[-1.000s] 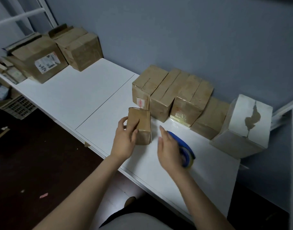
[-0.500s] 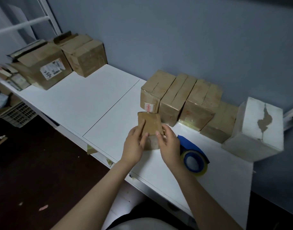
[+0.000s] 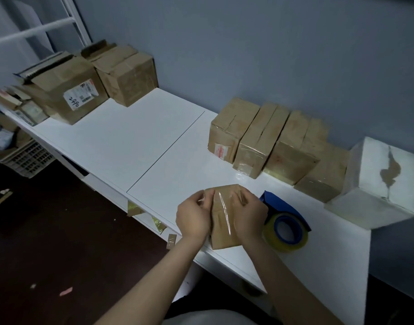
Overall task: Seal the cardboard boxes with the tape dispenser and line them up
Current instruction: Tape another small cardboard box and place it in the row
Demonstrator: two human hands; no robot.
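A small brown cardboard box [image 3: 223,219] with clear tape along its top lies near the front edge of the white table [image 3: 135,146]. My left hand [image 3: 194,216] grips its left side and my right hand [image 3: 249,216] grips its right side. The blue tape dispenser [image 3: 284,221] with a clear-yellow roll lies on the table just right of my right hand, untouched. A row of several taped brown boxes [image 3: 264,139] stands against the wall, ending in a white box [image 3: 377,184] at the right.
Two bigger brown boxes [image 3: 100,78] and some clutter stand at the table's far left. Tape scraps [image 3: 159,225] hang off the front edge. A white crate [image 3: 27,158] sits on the dark floor to the left. A white metal frame [image 3: 67,19] rises beyond.
My right hand left the tape dispenser and joined my left hand on the small box. The box was pulled toward the front edge and turned so that its taped face is up.
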